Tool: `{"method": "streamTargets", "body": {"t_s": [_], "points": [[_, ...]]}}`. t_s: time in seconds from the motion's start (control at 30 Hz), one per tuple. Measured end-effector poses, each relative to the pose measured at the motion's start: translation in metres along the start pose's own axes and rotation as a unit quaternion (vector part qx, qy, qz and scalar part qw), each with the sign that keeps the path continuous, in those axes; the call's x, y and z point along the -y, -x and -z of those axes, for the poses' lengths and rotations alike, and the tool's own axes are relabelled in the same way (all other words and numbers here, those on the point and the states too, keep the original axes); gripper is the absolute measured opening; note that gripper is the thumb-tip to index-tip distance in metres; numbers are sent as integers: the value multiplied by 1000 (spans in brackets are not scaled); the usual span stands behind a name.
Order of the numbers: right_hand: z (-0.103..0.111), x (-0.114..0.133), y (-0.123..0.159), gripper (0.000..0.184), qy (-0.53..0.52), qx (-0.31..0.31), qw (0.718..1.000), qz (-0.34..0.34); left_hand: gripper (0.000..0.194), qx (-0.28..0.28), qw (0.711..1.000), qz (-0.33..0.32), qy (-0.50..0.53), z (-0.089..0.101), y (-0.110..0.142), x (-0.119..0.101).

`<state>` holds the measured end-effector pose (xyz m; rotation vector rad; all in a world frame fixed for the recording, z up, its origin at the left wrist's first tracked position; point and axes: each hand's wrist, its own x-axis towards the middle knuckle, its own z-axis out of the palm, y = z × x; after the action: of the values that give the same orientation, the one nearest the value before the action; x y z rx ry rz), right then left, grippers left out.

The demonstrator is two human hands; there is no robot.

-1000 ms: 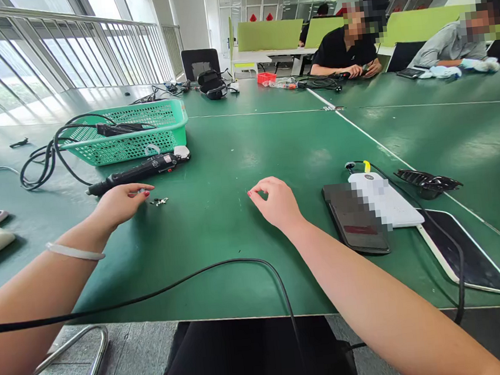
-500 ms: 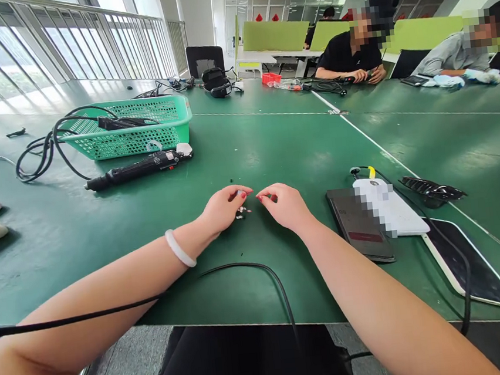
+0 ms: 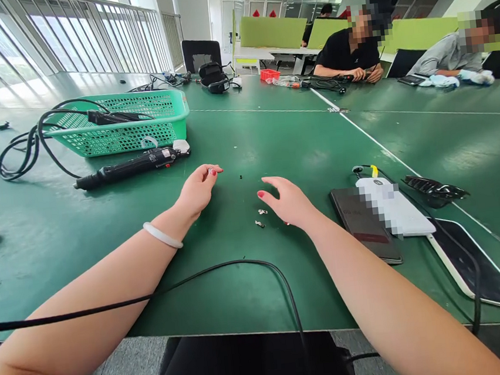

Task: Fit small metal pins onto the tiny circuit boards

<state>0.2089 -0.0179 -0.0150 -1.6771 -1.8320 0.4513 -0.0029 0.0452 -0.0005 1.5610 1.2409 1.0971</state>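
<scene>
My left hand (image 3: 197, 188) is raised over the green table (image 3: 242, 294), thumb and fingers pinched. A tiny pale bit shows at the fingertips, too small to name. My right hand (image 3: 289, 200) is open above the table, thumb and index finger apart with nothing seen between them. Just left of it lie a small silvery metal piece (image 3: 262, 211) and a similar darker one (image 3: 259, 224). A tiny black part (image 3: 241, 176) lies between the two hands, farther off.
A green plastic basket (image 3: 131, 144) with cables stands at the left, a black electric screwdriver (image 3: 128, 167) before it. On the right are a dark flat box (image 3: 364, 229), a white device (image 3: 393, 206) and a tablet (image 3: 483, 265). A black cable (image 3: 222, 265) crosses in front. Two people sit across.
My hands have moved apart, the left one going left and away from the small metal pieces. My right thumb and index finger have opened. The view has shifted slightly.
</scene>
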Motion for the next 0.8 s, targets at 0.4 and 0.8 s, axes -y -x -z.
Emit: {"method": "streamTargets", "body": {"t_s": [0.4,0.8], "points": [[-34,15,-76,82,-68,151,986,21,28,73,965,114,224,3,12,-5],[39,-6,52,60,-218,236,947,6,27,107,968,92,207,-2,16,-6]]}}
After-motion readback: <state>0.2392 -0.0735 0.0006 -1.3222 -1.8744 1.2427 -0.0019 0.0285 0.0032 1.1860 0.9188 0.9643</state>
